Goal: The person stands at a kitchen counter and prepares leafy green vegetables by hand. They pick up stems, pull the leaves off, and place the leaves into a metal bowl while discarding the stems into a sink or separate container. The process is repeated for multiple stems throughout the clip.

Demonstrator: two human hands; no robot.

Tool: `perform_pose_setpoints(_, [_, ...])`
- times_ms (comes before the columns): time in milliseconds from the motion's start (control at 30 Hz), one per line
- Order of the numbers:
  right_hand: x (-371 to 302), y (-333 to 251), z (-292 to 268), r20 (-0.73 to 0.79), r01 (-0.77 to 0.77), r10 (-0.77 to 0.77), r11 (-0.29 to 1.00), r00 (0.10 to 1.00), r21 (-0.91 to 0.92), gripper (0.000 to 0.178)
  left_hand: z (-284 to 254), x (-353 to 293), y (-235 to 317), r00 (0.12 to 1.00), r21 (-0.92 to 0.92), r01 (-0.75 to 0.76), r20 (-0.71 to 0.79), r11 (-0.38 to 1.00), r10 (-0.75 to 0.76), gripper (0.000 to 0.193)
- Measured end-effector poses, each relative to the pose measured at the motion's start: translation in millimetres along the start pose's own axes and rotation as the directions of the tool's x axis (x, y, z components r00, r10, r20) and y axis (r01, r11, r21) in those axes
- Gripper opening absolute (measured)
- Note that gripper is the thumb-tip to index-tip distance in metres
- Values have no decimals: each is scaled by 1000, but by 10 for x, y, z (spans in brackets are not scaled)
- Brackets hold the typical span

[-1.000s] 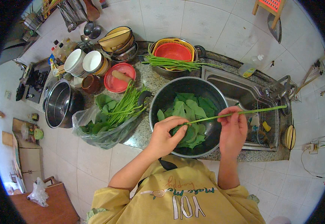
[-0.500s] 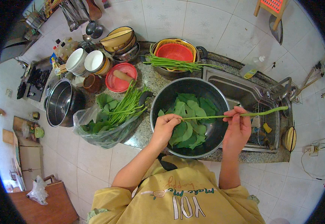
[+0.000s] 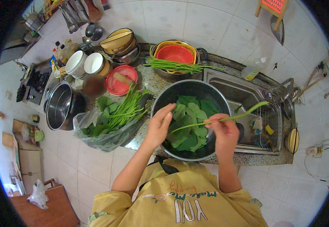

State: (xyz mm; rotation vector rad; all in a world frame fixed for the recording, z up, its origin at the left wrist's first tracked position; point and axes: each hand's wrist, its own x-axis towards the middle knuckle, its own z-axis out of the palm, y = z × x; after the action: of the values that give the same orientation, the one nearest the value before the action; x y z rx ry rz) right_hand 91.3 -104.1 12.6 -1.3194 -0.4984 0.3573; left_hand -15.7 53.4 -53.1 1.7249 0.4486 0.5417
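Note:
My right hand [image 3: 223,132] is closed on a long green stem [image 3: 247,113], pinched between thumb and fingers. The stem slants across the large dark pot [image 3: 164,92]; its thin end lies over the leaves and its thicker end reaches out above the sink. Over the pot's left rim is my left hand [image 3: 159,124], fingers stretched out and nothing seen in them. Broad green leaves [image 3: 194,115] lie in the pot. On the left, a clear plastic bag [image 3: 111,142] holds more leafy stems [image 3: 124,111].
Behind the pot, a bundle of stripped stems [image 3: 175,66] lies across a red basket [image 3: 175,54] in a pan. To the right is a steel sink [image 3: 255,90] with a faucet [image 3: 287,89]. Leftward stand an empty pot [image 3: 64,106], a red basin [image 3: 121,89] and stacked bowls [image 3: 94,63].
My left hand has let go of the stem's thin end and opened. My right hand has moved left and down with the stem, which now tilts more. A small leaf piece shows near the sink.

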Motion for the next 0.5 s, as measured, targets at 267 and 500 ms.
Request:
perform_pose_setpoints(267, [-57, 56, 168, 62, -92, 94, 995, 994, -37, 14, 11, -177, 479, 976, -22, -3, 217, 1000, 8, 27])
perform_pose_setpoints(500, [174, -263, -127, -49, 56, -53, 996, 997, 68, 15, -364, -231, 387, 981, 85, -75, 183, 993, 59, 25])
